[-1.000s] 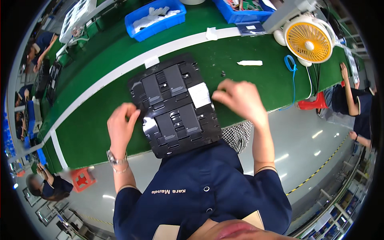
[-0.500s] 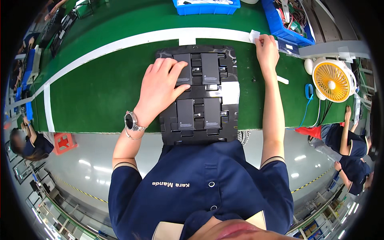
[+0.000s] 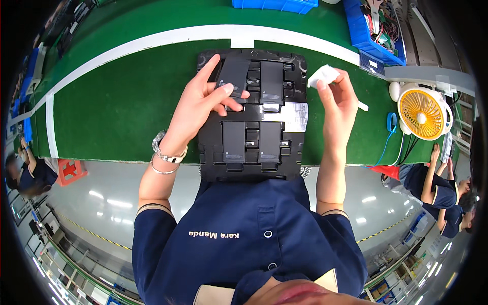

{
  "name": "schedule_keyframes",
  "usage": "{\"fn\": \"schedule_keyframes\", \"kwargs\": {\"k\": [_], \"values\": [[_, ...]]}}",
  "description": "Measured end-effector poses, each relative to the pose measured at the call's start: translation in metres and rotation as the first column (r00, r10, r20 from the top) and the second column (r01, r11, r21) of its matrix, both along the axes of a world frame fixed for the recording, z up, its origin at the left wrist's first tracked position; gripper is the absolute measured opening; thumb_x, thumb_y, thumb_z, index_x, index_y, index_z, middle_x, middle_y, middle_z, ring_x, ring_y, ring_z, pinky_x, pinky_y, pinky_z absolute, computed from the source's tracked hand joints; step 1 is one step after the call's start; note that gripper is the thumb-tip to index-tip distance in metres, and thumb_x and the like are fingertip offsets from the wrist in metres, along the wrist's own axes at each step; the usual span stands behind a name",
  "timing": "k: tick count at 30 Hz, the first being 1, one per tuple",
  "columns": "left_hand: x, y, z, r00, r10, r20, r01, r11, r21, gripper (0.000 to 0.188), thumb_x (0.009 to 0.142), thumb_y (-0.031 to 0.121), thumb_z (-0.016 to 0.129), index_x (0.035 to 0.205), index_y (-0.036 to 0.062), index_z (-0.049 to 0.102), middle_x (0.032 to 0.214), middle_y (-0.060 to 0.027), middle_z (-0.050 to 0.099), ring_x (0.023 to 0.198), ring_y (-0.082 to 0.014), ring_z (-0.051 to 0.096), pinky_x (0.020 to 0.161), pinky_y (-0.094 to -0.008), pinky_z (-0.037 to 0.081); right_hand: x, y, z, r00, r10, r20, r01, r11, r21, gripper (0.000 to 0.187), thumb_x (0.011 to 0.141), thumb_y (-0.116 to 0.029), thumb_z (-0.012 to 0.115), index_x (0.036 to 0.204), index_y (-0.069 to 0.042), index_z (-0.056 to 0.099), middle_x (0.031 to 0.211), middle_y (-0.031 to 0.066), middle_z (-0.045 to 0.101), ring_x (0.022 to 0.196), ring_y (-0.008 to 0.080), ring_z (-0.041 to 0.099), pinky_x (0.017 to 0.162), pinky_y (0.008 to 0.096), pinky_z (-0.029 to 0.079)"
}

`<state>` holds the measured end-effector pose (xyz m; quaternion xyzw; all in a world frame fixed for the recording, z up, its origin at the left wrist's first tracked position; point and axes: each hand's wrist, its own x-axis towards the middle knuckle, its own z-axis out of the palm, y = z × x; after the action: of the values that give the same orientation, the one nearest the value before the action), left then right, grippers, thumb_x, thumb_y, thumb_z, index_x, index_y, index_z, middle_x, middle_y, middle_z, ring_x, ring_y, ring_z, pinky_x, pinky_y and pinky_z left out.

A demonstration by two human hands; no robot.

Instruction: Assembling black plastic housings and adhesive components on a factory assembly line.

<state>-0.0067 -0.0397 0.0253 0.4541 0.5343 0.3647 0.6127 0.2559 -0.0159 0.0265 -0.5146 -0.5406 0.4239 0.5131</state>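
Note:
A black plastic tray (image 3: 208, 140) holds several flat black batteries in its recesses. My left hand (image 3: 195, 99) grips the upper left battery (image 3: 235, 71), thumb on its face and some fingertips under its lower end; the battery sits slightly tilted in the tray. Beside it lies the upper right battery (image 3: 272, 81). The lower left battery (image 3: 234, 140) and lower right battery (image 3: 270, 142) rest nearer to me. To the right of the tray, my right hand (image 3: 339, 99) pinches a crumpled white wipe (image 3: 323, 76) above the green mat. A white printed label (image 3: 296, 117) is on the tray's right side.
A blue bin (image 3: 373, 38) of wires and tools stands at the back right, near a small fan (image 3: 422, 117) with an orange grille. Another blue bin (image 3: 277, 4) is at the far edge. A blue strap (image 3: 391, 122) lies on the green mat (image 3: 117, 112).
My right hand has come back toward the tray, bringing the white wipe. My left hand has shifted its grip, and the upper left battery has turned slightly and tilted.

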Motion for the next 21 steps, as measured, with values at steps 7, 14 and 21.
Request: {"fn": "schedule_keyframes", "kwargs": {"k": [7,14,21], "values": [[0.017,-0.030,0.017,0.911,0.035,0.410,0.000,0.996,-0.086,0.041,0.088,0.004,0.061,0.125,-0.0016,0.045,0.103,-0.0200,0.068,0.093,-0.0257,0.070,0.077,-0.0278,0.057,-0.022,-0.028,0.026,0.947,0.252,-0.200,-0.263,0.964,-0.028,0.016,0.084,0.000,0.067,0.097,0.004,0.059,0.105,0.0055,0.054,0.091,0.0114,0.054,0.083,0.0263,0.044],[0.028,-0.029,0.024,0.845,0.046,0.533,-0.038,0.999,-0.027,0.031,0.088,0.007,0.064,0.113,-0.0016,0.048,0.089,-0.0180,0.067,0.084,-0.0253,0.070,0.069,-0.0284,0.056,-0.040,-0.034,0.032,0.923,0.288,-0.255,-0.303,0.953,-0.023,0.023,0.086,-0.009,0.066,0.102,0.004,0.058,0.101,0.0098,0.057,0.091,0.0154,0.056,0.082,0.0275,0.044],[0.034,-0.028,0.018,0.899,0.044,0.436,-0.079,0.995,0.061,0.019,0.091,0.009,0.065,0.104,-0.0028,0.058,0.092,-0.0135,0.069,0.083,-0.0198,0.069,0.073,-0.0303,0.056,-0.044,-0.033,0.031,0.926,0.263,-0.272,-0.282,0.959,-0.034,0.021,0.086,-0.005,0.065,0.103,0.004,0.058,0.100,0.0091,0.058,0.093,0.0152,0.056,0.084,0.0279,0.043]]}}
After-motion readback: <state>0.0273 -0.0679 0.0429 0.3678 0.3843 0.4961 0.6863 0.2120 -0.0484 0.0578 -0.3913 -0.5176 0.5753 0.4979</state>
